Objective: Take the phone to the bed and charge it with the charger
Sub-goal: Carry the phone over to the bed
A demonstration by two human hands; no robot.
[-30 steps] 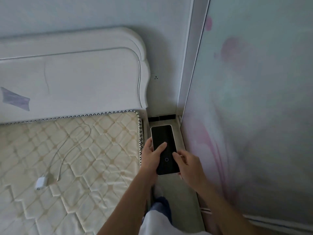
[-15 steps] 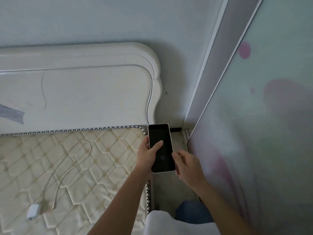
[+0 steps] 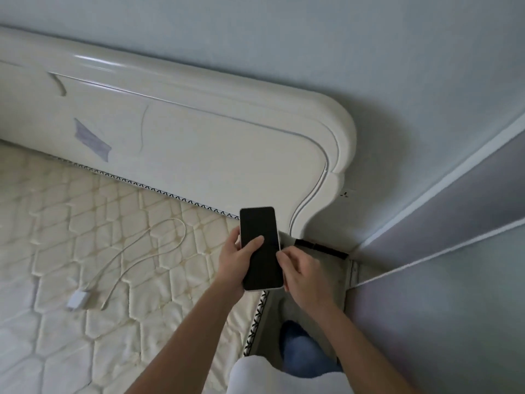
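Left hand (image 3: 237, 258) wrapped around the phone (image 3: 261, 248) from its left edge, thumb laid flat across the dark screen, fingers hidden behind: a grip closed on the phone, likely carrying its whole weight so the other hand stays free. Right hand (image 3: 305, 275) curled at the phone's right edge, fingertips (image 3: 282, 255) touching or nearly touching the rim; whether pinching or only steadying, cannot tell. Phone held upright, screen facing up toward the head camera and unlit, bottom end nearest the body, probably to keep the port end reachable. Held in the air over the mattress (image 3: 85, 251) corner, just in front of the lower curve of the headboard (image 3: 199, 143), not yet set down on the bed. Farther left on the quilted surface, well apart from both hands, the charger (image 3: 77, 300) lying flat with its white cable (image 3: 147, 240) looped loosely toward the headboard, its free end near the plug. Small wall socket (image 3: 347, 192) visible just right of the headboard, presumably where the plug belongs. Narrow floor gap between bed and wall, a blue-covered foot (image 3: 301, 351) standing in it.
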